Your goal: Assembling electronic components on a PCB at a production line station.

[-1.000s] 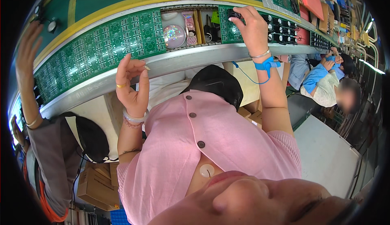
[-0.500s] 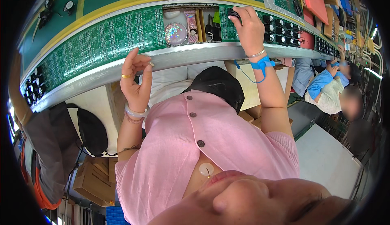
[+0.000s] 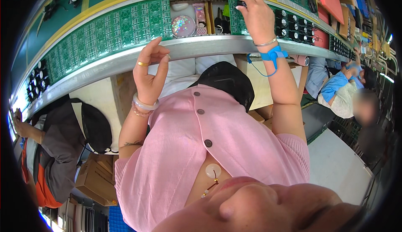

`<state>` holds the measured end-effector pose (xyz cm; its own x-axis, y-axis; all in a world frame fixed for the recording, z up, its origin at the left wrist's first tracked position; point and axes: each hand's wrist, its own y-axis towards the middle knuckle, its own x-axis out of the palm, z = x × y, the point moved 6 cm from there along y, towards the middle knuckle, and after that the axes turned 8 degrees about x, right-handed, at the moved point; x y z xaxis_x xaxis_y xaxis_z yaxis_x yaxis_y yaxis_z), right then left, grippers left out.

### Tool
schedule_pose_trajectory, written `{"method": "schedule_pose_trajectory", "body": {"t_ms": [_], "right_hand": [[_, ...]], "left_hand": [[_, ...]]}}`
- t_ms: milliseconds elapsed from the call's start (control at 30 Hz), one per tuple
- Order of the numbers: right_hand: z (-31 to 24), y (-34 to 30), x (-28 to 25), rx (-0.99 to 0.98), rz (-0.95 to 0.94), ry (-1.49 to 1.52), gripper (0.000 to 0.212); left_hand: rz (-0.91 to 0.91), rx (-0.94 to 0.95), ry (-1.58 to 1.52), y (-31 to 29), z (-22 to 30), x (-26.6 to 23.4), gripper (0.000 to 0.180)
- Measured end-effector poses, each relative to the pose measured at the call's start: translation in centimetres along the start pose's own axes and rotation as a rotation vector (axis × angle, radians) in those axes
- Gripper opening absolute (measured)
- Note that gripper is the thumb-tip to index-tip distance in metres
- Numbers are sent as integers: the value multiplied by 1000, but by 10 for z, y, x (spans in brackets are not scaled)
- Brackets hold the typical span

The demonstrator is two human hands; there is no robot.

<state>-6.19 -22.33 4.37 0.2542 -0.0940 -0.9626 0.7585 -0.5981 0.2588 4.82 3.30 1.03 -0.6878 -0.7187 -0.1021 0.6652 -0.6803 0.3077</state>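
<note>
Over a green circuit board (image 3: 238, 23) at the bench's front rail, my right hand (image 3: 258, 20) pinches a small black cylindrical component (image 3: 240, 4) between thumb and fingertips. Its lower end is partly hidden, so I cannot tell whether it sits on the board. A blue band (image 3: 271, 55) with a cord wraps my right wrist. My left hand (image 3: 150, 71) hovers in front of the metal rail (image 3: 197, 46), index finger raised and the others loosely curled. A tiny pale spot shows at its thumb tip, perhaps the nail. Left of it stretches a row of bare green boards (image 3: 109, 33).
Between the boards a gap shows a glittery round disc (image 3: 183, 25) and a pink packet (image 3: 200, 12). Black cylinders fill boards at right (image 3: 293, 25) and far left (image 3: 37, 81). Co-workers sit at the right (image 3: 339, 92) and left (image 3: 58, 140). A cardboard box (image 3: 95, 182) stands lower left.
My left hand has shifted a little right and downward in the picture has its wrist; my right hand stays over the same board with the black component. The left co-worker's arm has come down.
</note>
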Motion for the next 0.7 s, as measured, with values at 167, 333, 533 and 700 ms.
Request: {"method": "schedule_pose_trajectory", "body": {"t_ms": [167, 333, 533, 700], "right_hand": [[14, -4, -4, 22, -2, 66, 24], [-5, -10, -29, -30, 89, 37, 45], [-93, -60, -41, -217, -45, 570, 29], [-108, -72, -28, -205, -131, 754, 28]], "left_hand": [[-32, 148, 217, 25, 12, -18, 41], [268, 506, 991, 114, 0, -119, 33], [76, 392, 913, 188, -94, -213, 31], [59, 264, 752, 187, -89, -203, 38]]}}
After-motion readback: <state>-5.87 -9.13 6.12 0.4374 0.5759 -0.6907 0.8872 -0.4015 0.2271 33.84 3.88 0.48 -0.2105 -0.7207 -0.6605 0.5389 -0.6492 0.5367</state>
